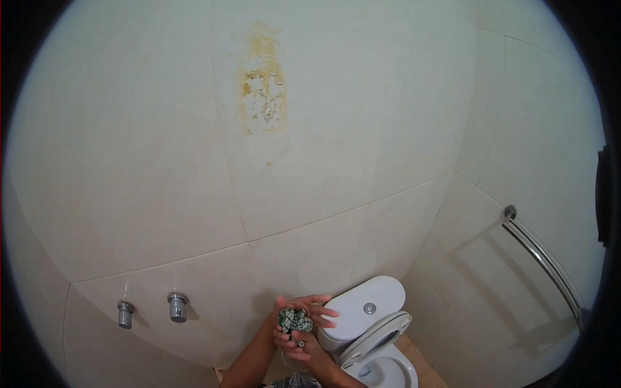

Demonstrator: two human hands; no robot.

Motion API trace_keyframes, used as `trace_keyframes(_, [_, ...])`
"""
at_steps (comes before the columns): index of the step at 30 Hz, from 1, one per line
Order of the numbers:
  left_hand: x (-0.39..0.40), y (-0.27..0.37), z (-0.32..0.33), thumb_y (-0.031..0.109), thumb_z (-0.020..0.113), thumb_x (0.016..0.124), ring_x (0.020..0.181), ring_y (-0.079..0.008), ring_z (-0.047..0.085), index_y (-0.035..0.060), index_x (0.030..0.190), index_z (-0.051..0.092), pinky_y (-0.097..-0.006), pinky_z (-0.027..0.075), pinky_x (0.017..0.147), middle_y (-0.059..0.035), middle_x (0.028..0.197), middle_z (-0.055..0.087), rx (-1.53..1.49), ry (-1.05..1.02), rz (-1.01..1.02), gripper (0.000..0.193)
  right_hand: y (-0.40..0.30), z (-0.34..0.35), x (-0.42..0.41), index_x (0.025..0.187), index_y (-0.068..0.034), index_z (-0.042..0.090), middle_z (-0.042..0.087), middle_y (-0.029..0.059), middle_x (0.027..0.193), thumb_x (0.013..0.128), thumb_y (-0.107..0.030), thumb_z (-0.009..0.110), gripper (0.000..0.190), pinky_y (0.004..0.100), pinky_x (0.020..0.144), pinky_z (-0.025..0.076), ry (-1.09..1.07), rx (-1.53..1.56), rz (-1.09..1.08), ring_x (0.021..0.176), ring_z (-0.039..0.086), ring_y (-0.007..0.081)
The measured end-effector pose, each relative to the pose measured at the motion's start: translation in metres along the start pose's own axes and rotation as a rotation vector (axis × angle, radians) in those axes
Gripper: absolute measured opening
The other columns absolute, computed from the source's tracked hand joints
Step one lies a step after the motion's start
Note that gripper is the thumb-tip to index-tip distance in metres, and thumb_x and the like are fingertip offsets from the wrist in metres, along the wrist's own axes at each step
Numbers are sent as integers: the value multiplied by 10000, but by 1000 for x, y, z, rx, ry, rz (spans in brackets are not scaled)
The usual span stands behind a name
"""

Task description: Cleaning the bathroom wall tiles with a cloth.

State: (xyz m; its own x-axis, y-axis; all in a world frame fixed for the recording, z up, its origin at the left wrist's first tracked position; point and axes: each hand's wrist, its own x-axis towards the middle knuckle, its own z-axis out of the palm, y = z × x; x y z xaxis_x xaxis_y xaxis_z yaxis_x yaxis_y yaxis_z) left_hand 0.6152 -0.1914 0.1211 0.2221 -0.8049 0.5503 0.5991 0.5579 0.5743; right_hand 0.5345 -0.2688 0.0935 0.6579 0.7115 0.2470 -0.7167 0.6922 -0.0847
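Note:
A bunched green-and-white checked cloth is between my two hands, low in the middle of the head view. My right hand grips the lower side of the bundle with bent fingers. Behind the cloth, my left hand stretches its spread fingers to the right, over the near edge of the toilet cistern lid. The cloth covers much of the left palm, so I cannot tell whether that hand also holds it.
The toilet seat stands raised over the bowl. Two chrome valve knobs project from the wall at left. A metal grab bar is at right. The tiled wall has a stained, rough patch.

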Motion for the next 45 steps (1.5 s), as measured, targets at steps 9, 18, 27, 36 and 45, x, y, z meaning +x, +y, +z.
trace_keyframes(9, [26,25,21,103,446,899,543,-72,485,8,1254,454,-238,437,607,-43,663,558,598,403,-474,367,-16,-7,-17,886,-33,487,392,-31,592,822,-96,570,122,167,402,264,162,-334,-110,450,335,33])
trace_keyframes(18, [21,-37,-20,-10,452,825,483,-119,498,123,1191,510,-289,447,501,-78,644,555,1370,946,-525,393,-22,-63,-22,936,-60,514,502,0,730,789,-121,560,166,207,462,347,822,-890,-519,553,463,70])
trace_keyframes(27, [-3,-81,-66,-5,460,770,821,-369,588,111,1196,486,-444,459,751,-211,845,597,1867,1088,-547,442,-46,-210,-21,1080,-36,546,611,212,1015,826,-340,525,397,450,769,441,1149,-1947,-175,961,582,370])
trace_keyframes(36, [3,-92,-68,7,441,787,911,-383,563,129,1250,446,-445,460,795,-219,995,534,1939,1109,-660,480,-45,-185,-35,1073,-54,573,625,185,1008,782,-383,583,439,428,805,442,1395,-1792,-152,962,585,348])
trace_keyframes(45, [9,-82,-59,94,388,853,817,-396,582,117,1280,401,-471,475,721,-212,1027,506,1911,1059,-482,427,-56,-162,-30,1074,-52,563,621,199,992,774,-386,588,450,430,803,441,1255,-1828,-284,959,582,353])
